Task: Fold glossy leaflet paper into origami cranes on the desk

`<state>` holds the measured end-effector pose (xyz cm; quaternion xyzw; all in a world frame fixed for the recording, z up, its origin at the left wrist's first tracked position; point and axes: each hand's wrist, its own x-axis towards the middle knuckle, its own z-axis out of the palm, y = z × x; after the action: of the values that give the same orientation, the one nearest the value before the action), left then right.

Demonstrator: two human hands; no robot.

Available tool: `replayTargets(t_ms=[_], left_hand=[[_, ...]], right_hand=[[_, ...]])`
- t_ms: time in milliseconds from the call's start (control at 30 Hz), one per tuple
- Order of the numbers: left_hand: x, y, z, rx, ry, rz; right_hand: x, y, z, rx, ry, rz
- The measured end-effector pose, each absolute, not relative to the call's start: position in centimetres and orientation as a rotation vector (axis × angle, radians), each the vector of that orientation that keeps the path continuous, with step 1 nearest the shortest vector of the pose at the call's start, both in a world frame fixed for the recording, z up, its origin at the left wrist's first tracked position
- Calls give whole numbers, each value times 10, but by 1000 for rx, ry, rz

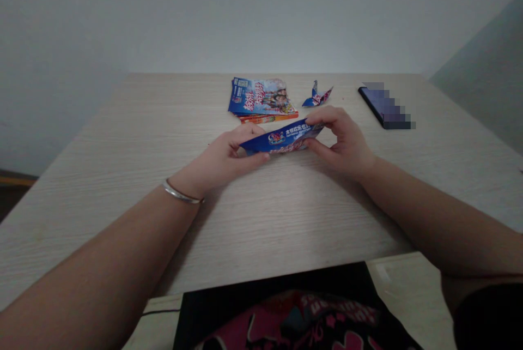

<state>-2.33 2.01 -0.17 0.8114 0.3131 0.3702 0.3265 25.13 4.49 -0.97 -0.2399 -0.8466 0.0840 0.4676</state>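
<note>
Between both hands a blue printed leaflet is held above the table, bent or folded lengthwise, with white lettering and a logo on its face. My left hand grips its left end, thumb along the near edge and fingers behind. At the opposite end, my right hand pinches it between thumb and forefinger. A silver bangle circles my left wrist. Just beyond the hands stands a small folded paper figure in the same blue print. My fingers hide parts of the leaflet's ends.
A stack of similar leaflets lies at the back of the pale wooden table, an orange printed strip at its near edge. Farther right is a dark phone, partly pixelated. Behind the table rises a plain wall.
</note>
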Motion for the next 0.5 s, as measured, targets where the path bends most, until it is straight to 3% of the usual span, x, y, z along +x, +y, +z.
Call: replayTargets(t_ms=[500], left_hand=[[-31,31,5,2724,709,1014]], right_hand=[[258,45,8,-414,-2321,-130]])
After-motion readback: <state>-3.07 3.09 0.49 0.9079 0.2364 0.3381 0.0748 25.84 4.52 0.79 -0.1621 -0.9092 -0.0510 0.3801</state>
